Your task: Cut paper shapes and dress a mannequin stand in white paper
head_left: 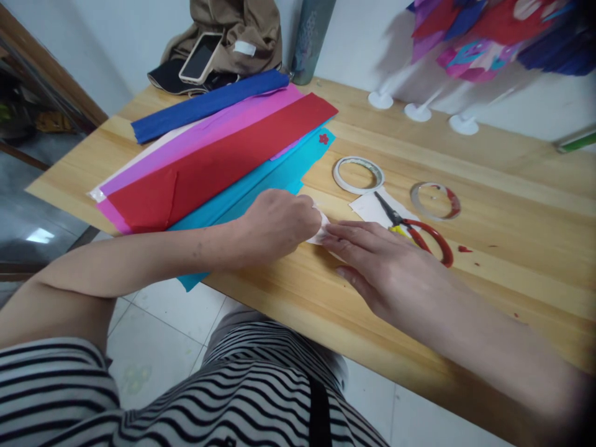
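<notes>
My left hand [282,225] is closed in a fist at the table's front edge, gripping a small piece of white paper [321,228]. Most of that paper is hidden by the fingers. From the right, my right hand [372,257] reaches in with fingers stretched out, their tips touching the paper and the thumb apart below them. Just beyond my right hand lie scissors [395,217] with red handles, resting partly on a white sheet [370,210]. A roll of white tape [339,180] sits behind the sheet, with a clear tape ring [418,197] to its right.
Folded sheets in red [223,158], turquoise [261,189], pink [274,102] and blue [205,105] lie at left. Behind them are a phone [201,57] on a brown bag [256,31] and a tall bottle [311,40]. Paper pieces on white stands [418,112] line the wall.
</notes>
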The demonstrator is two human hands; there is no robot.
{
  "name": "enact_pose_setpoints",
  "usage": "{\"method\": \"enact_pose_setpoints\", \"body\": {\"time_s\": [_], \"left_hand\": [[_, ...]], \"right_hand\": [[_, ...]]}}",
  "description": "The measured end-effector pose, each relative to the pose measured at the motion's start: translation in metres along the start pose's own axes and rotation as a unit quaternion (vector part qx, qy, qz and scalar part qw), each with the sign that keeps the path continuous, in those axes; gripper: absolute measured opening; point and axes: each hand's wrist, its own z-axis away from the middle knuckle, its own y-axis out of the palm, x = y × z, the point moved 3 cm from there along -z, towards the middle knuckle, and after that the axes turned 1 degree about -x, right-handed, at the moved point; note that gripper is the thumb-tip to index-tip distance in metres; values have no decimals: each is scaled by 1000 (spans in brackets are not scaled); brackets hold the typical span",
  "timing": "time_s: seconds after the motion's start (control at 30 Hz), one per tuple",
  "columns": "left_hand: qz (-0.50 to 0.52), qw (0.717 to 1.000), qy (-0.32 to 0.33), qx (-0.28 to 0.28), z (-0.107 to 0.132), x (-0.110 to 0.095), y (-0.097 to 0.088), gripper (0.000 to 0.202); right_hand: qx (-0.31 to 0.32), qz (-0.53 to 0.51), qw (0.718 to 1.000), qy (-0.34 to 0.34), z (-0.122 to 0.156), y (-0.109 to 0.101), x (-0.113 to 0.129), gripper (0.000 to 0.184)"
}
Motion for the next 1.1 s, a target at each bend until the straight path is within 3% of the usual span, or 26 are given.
{"method": "enact_pose_setpoints", "body": {"time_s": [0.23,0.53,0.9,1.1], "left_hand": [[0,1000,-14,26,0,-1,0,39],[-21,1000,5,3,2,-1,2,36],[-57,997,3,50,2,-7,-3,36],[-32,999,-2,28,2,-8,-3,38]], "right_hand": [[-22,29,999,27,1,3,-3,32],[-16,-14,1000,22,-3,1,-8,25],[-1,-37,998,47,-4,3,-12,25],[-6,-30,998,47,-3,4,-11,23]]}}
